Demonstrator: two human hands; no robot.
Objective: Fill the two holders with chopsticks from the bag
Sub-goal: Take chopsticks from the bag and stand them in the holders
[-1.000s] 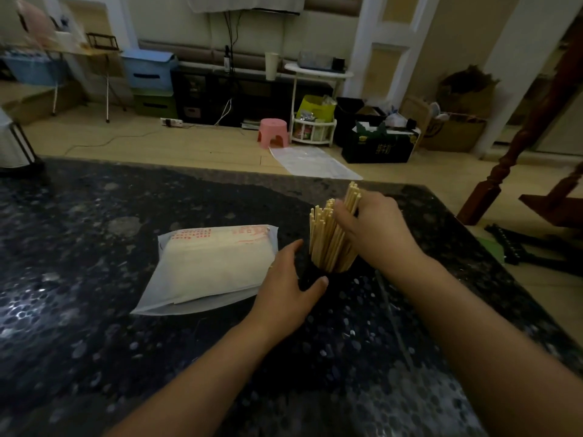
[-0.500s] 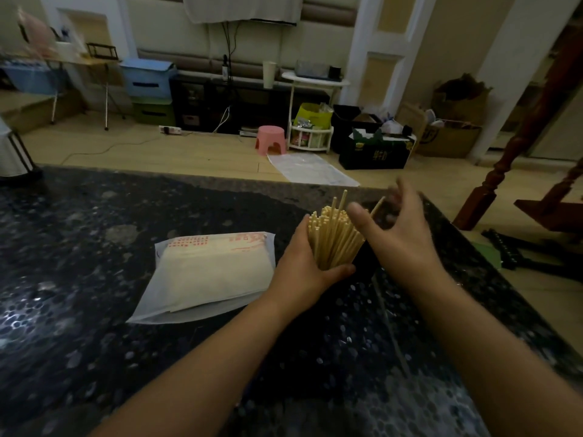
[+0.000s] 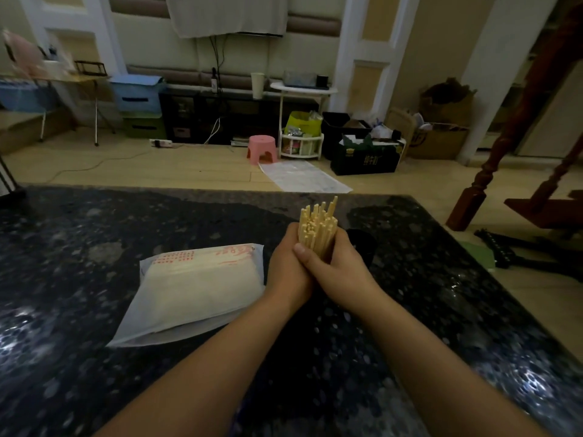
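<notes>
- The left hand (image 3: 288, 272) and right hand (image 3: 339, 269) are pressed together over the dark counter (image 3: 94, 389), fingers of both curled round an upright bundle of chopsticks (image 3: 317, 230).
- The bundle's lower end is hidden by the hands; whether it stands in a holder cannot be told.
- Left of the hands, the white bag (image 3: 195, 285) lies flat, pale contents filling it.
- Just right of and behind the hands stands a dark holder (image 3: 362, 244); its inside is too dark to read.
</notes>
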